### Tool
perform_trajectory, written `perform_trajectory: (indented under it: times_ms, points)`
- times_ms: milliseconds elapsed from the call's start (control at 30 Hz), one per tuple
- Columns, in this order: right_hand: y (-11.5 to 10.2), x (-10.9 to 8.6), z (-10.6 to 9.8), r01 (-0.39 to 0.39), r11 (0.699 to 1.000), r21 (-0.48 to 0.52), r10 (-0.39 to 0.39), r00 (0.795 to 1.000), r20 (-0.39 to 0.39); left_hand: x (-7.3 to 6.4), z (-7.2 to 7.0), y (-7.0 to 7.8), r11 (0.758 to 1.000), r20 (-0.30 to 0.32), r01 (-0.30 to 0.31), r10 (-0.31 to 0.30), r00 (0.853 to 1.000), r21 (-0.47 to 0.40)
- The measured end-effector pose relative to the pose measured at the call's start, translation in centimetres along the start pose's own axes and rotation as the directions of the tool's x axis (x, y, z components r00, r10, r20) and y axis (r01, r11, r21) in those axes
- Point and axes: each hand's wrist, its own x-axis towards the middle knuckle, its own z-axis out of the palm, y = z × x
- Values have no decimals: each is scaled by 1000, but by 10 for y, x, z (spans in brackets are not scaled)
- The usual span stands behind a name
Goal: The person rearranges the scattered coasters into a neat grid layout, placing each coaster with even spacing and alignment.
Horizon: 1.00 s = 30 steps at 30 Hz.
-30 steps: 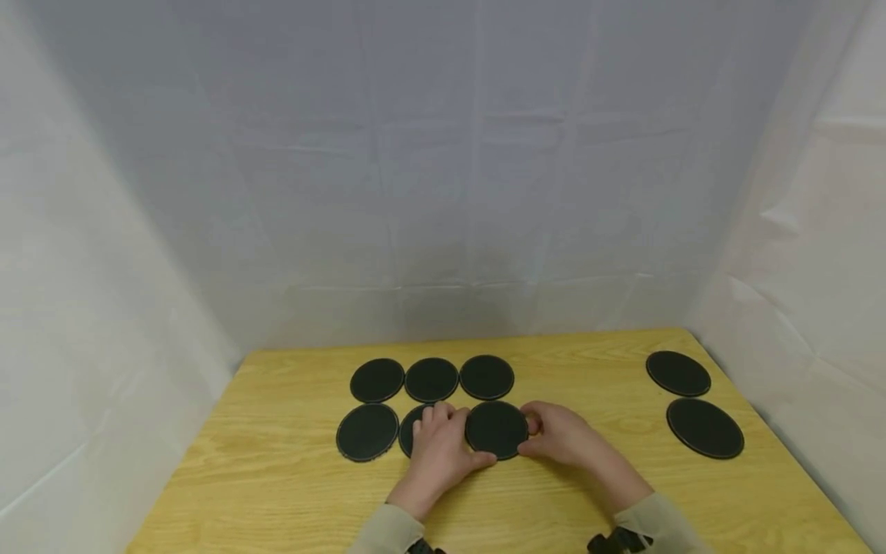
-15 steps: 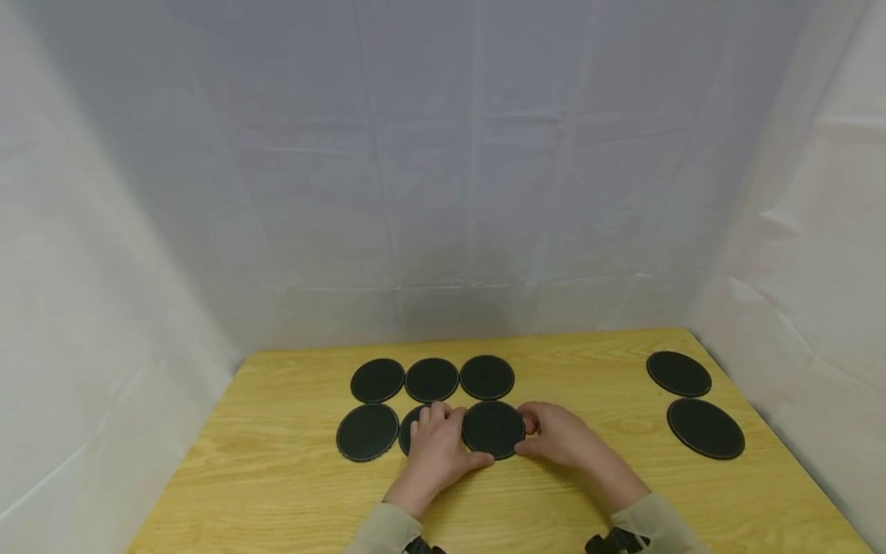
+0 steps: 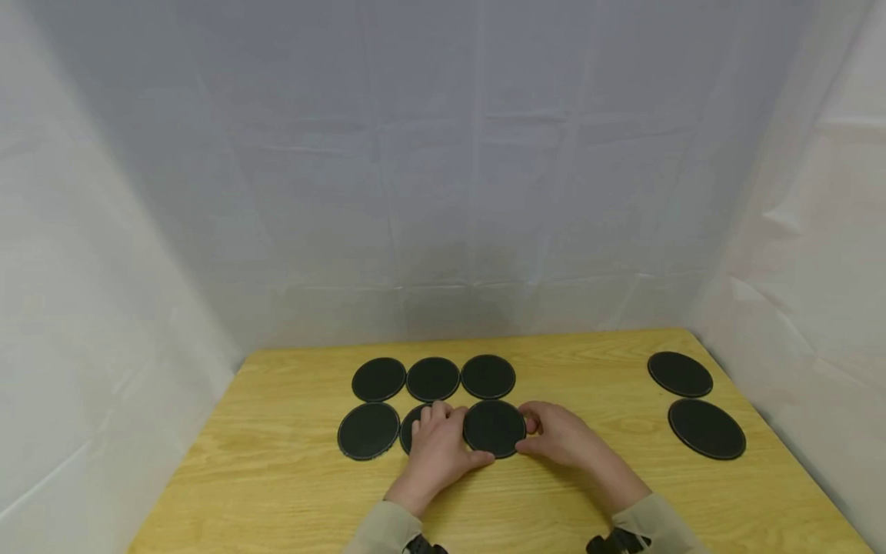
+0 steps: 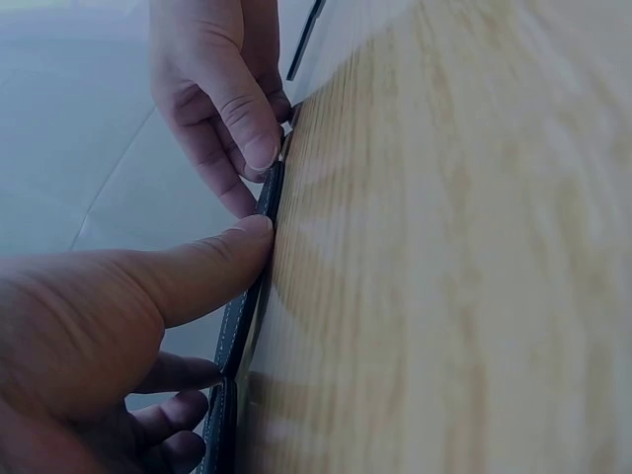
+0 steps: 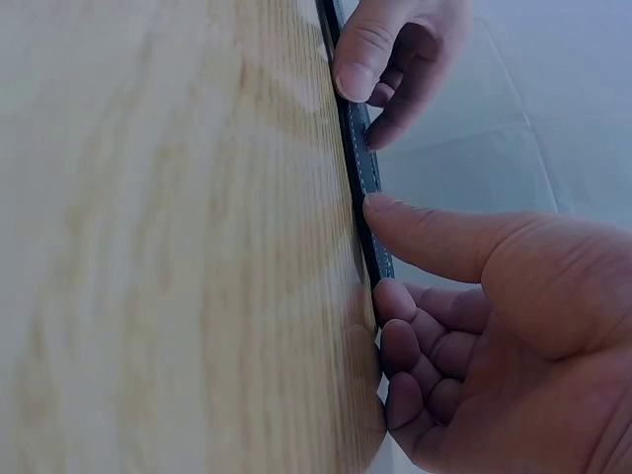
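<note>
A round black coaster (image 3: pixel 494 428) with pale edge stitching lies flat on the wooden table, between both hands. My left hand (image 3: pixel 443 448) holds its left side, thumb at the near edge and index finger towards the back; the other fingers lie over the neighbouring coaster (image 3: pixel 410 432), partly hiding it. On the right side, my right hand (image 3: pixel 562 437) grips the rim with thumb and curled fingers. In the left wrist view, the left thumb (image 4: pixel 222 262) presses the coaster's stitched edge (image 4: pixel 237 321). The right wrist view has the right thumb (image 5: pixel 425 232) touching that rim (image 5: pixel 363 168).
Behind stands a row of three matching coasters (image 3: pixel 433 378), with another coaster (image 3: pixel 369 431) at the front left. Two more, a far coaster (image 3: pixel 681 374) and a nearer coaster (image 3: pixel 707 428), lie near the table's right edge. White sheeting (image 3: pixel 443 192) encloses the wooden table (image 3: pixel 277 477).
Both hands have slid the held coaster slightly left, towards its neighbour, between the first two frames. Since then hands and coaster have hardly moved.
</note>
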Motion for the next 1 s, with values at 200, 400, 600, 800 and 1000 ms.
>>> perform_trajectory:
  times_ms: [200, 400, 600, 800, 1000]
  points:
    - [-6, -7, -6, -1, 1000, -1, 1, 1000, 1, 1, -1, 3, 1000, 4, -7, 7, 1000, -15]
    - [0, -18, -16, -10, 1000, -19, 8, 998, -63, 2, -2, 16, 999, -20, -29, 29, 999, -22]
    - [15, -39, -34, -23, 997, -73, 12, 990, -142, 7, 6, 38, 996, -15, -76, 76, 997, -52]
    - [35, -60, -48, 19, 986, -166, -54, 976, -209, 10, 19, 59, 992, -13, -122, 122, 992, -13]
    - [56, -83, -63, -5, 971, -238, -58, 965, -257, 13, 31, 80, 988, -12, -156, 155, 988, -18]
